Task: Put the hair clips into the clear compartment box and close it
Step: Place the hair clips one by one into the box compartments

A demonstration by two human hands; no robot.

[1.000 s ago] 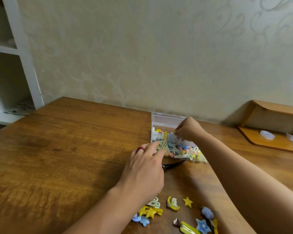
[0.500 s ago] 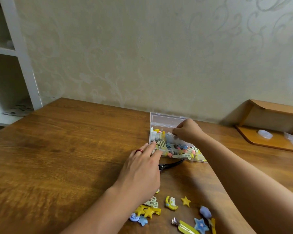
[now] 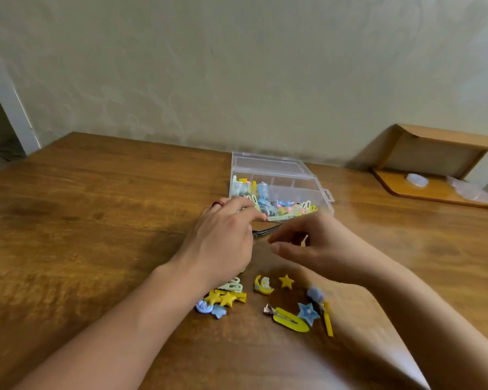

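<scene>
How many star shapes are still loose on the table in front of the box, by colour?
Yellow stars: 3
Blue stars: 2
Total: 5

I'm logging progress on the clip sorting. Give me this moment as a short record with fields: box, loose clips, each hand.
box: clear compartment box, lid open, left compartments holding clips
loose clips: yellow star, moon clip, blue star, yellow snap clip on the table
left hand: at the box's near edge, over a black clip
right hand: fingers relaxed, holding nothing visible
</scene>
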